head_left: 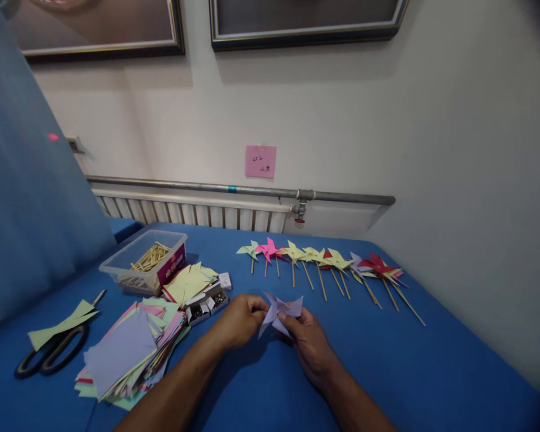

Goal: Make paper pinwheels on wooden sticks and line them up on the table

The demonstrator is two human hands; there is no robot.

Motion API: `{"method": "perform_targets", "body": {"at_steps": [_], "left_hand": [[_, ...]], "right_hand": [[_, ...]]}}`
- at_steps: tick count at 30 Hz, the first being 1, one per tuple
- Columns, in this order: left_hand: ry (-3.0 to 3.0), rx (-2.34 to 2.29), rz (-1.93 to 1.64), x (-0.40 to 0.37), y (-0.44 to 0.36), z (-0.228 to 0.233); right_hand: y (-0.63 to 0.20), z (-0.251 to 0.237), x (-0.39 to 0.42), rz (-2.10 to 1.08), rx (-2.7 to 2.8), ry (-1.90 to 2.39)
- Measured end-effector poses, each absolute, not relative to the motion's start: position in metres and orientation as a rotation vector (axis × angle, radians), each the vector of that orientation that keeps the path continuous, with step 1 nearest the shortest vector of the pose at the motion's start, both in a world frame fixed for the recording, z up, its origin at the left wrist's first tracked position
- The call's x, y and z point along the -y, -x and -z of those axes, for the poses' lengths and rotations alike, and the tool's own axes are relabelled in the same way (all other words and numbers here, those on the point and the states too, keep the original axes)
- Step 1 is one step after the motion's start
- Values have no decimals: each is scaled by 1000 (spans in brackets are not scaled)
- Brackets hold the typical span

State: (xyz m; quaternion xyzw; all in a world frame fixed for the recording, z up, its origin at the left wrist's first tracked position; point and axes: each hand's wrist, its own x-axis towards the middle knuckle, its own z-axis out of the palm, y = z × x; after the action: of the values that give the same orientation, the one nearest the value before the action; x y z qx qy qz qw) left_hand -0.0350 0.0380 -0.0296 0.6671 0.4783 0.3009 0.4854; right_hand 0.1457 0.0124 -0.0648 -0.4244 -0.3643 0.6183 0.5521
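Leftmost I have one pair of scissors under light green paper, then one pile of paper, one tub of sticks and one small box of metal bits. My left hand and right hand both pinch one purple pinwheel over the blue table. Farther right lie at least ten finished pinwheels.

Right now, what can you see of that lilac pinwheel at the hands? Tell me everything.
The lilac pinwheel looks like plain folded paper, with pointed blades spreading around its middle. It faces roughly toward the viewer, above the blue tabletop. The right hand grips its right side, thumb across the front; the left hand's fingers are at its left edge. Whether a pin or stick is fitted can't be made out.
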Motion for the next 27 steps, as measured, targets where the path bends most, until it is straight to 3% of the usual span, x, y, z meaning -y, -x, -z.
{"method": "perform_targets", "body": {"at_steps": [27], "left_hand": [[-1730,-1214,-718,-34,33,26]], "right_hand": [[-145,65,-15,-1295,955,1076]]}}
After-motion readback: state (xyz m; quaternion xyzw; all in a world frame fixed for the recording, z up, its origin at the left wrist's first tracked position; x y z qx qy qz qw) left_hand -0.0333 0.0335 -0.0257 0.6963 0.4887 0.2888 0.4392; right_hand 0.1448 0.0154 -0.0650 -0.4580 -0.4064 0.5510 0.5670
